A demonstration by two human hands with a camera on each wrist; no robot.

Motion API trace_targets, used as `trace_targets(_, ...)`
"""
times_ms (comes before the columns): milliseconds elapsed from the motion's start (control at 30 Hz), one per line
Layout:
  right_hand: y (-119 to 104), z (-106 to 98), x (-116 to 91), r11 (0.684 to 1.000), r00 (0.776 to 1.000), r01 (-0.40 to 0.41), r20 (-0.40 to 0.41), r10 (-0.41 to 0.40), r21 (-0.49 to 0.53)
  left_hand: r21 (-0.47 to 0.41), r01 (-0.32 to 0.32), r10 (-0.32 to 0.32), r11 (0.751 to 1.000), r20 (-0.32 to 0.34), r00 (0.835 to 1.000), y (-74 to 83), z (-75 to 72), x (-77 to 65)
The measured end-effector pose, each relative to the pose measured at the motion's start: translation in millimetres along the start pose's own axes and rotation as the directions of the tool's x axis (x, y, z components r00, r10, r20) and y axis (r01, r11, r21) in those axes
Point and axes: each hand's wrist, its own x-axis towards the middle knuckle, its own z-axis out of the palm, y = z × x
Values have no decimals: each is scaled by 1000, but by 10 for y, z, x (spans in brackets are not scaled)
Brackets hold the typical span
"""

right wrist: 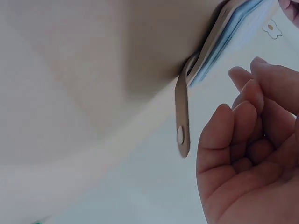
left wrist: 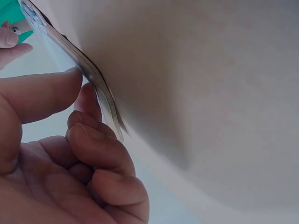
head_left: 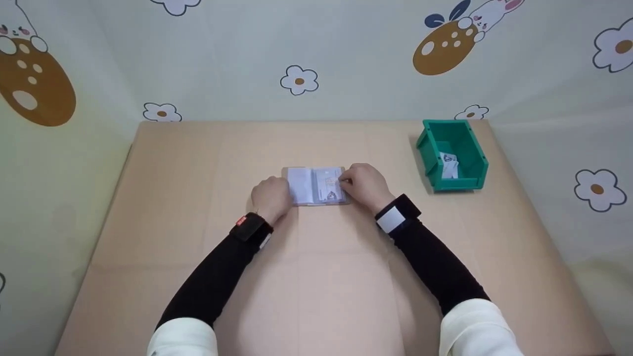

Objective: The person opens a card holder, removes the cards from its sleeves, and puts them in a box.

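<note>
The card holder point(head_left: 313, 186) lies spread on the tabletop point(head_left: 341, 282) — probably light, its sleeves point(head_left: 299, 185) limp and slick, best held by the edges. The left hand point(head_left: 271, 199) pinches its left edge; the right hand point(head_left: 367, 186) bends over the right, fingertips nearly together — any grip, I cannot tell.

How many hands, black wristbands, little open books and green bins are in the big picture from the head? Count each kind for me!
Hands: 2 (left hand, right hand)
Black wristbands: 2 (left wristband, right wristband)
Little open book: 1
Green bin: 1
Total: 6
</note>
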Motion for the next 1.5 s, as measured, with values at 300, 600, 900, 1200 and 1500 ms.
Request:
trace_targets(300,62,15,-22,1000,1000,5,-3,-5,-21,-15,12,-12,1000,14,1000,12,5,9)
trace_targets(600,41,63,-45,999,1000,20,0,-20,-31,-13,16,-16,1000,10,1000,20,13,8)
trace_targets(900,21,85,-49,999,999,-1,40,2,-41,-18,-1,1,1000,-5,1000,1,15,-8)
trace_targets(1200,36,96,-42,1000,999,-16,40,16,1,-32,-13,13,999,-9,1000,-16,13,-5)
trace_targets(1500,40,105,-42,1000,999,-11,39,11,10,-20,-15,15,1000,-2,1000,-8,13,6)
